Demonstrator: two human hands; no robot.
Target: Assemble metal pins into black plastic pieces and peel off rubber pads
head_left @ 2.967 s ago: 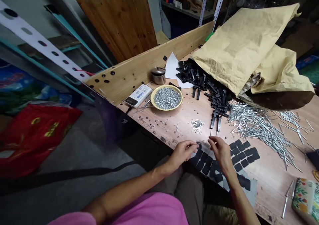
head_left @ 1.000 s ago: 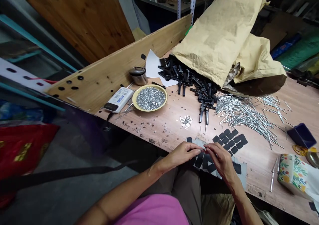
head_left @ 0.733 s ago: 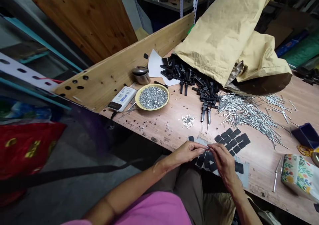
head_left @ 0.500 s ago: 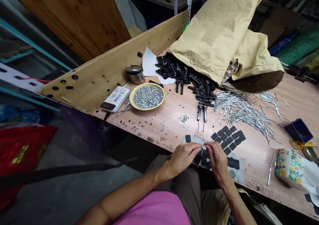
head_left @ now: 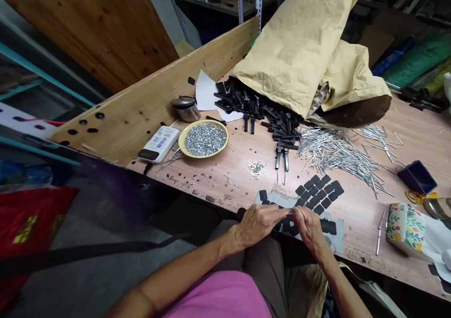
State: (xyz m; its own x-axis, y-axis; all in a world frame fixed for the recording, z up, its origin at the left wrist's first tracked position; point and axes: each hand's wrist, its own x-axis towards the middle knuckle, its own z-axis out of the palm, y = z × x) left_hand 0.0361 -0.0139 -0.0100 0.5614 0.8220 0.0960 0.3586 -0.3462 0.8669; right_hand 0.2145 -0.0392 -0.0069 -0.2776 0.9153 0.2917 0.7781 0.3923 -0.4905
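My left hand (head_left: 259, 223) and my right hand (head_left: 308, 225) meet at the fingertips over the table's front edge. Both are closed in a pinch, and what sits between them is too small and covered to make out. Beneath and behind them lies a grey sheet (head_left: 278, 198) bearing black rounded pads (head_left: 316, 193), some set out in rows. Just beyond, two black plastic parts with thin metal rods (head_left: 282, 162) lie side by side. A small heap of metal nuts or washers (head_left: 257, 168) is to their left.
A yellow bowl (head_left: 181, 143) full of small metal pieces stands left, beside a white device (head_left: 159, 144) and a lidded metal pot (head_left: 185, 108). Behind lie black parts (head_left: 243, 97), a large paper bag (head_left: 292, 50) and metal rods (head_left: 341, 156). A dark blue box (head_left: 417, 177) and floral packet (head_left: 405, 226) are right.
The fingertips have drawn closer together, and the thin light piece that showed between them is now hidden. The right fingers are curled more tightly. The view has shifted slightly.
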